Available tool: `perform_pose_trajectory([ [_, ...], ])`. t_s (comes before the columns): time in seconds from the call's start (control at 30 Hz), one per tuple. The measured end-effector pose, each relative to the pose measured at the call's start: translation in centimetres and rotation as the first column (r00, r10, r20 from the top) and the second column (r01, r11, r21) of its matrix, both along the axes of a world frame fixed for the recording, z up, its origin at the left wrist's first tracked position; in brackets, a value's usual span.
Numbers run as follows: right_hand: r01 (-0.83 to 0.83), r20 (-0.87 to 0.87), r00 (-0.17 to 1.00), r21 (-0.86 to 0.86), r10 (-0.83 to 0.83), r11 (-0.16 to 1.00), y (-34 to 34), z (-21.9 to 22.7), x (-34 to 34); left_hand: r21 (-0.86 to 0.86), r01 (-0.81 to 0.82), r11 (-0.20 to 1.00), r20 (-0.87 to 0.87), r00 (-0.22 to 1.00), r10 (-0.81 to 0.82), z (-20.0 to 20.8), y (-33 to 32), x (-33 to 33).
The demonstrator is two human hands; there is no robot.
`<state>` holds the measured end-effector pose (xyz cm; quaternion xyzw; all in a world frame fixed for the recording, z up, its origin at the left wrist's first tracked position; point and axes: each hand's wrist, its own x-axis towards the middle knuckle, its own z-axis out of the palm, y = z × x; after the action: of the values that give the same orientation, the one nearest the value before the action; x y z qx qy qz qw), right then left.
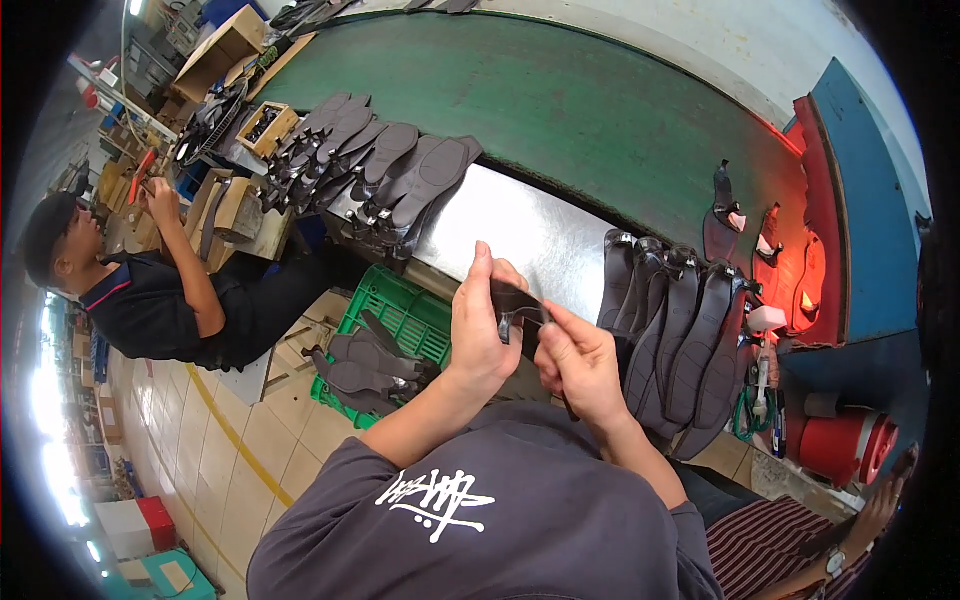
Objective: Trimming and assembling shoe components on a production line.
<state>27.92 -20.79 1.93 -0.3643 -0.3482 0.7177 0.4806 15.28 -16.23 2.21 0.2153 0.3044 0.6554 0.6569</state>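
Note:
In front of my chest, over the near edge of a bare metal tabletop (510,215), I hold a dark sandal (513,297). My left hand (478,325) is closed around one part of it, with the thumb pointing up. A glossy dark strap piece shows under that hand's fingers. My right hand (585,370) pinches the sandal's other side between thumb and bent fingers. A dark end shows below the right hand; what it belongs to is hidden. Right of my hands lies a row of dark sandals (690,345), and more sandals (395,160) are heaped to the left.
A green conveyor belt (520,80) runs behind the tabletop, carrying sandals into a red-lit box (840,200). A green crate (400,295) with soles stands at lower left. A co-worker (150,290) holds a red tool at far left. Another person's arm (860,535) shows at lower right.

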Motion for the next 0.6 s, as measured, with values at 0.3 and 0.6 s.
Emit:
perform_pose_trajectory([
  [0.3,-0.247,-0.252,0.940,-0.043,0.229,0.968,2.6,1.6,0.9,0.045,-0.108,0.993,0.113,0.988,0.103,0.8,0.7,-1.3],
  [0.6,-0.066,0.517,0.764,0.659,-0.387,0.749,1.6,1.0,-1.0,0.240,-0.320,0.916,-0.038,0.940,0.339,2.9,1.6,-1.5],
])
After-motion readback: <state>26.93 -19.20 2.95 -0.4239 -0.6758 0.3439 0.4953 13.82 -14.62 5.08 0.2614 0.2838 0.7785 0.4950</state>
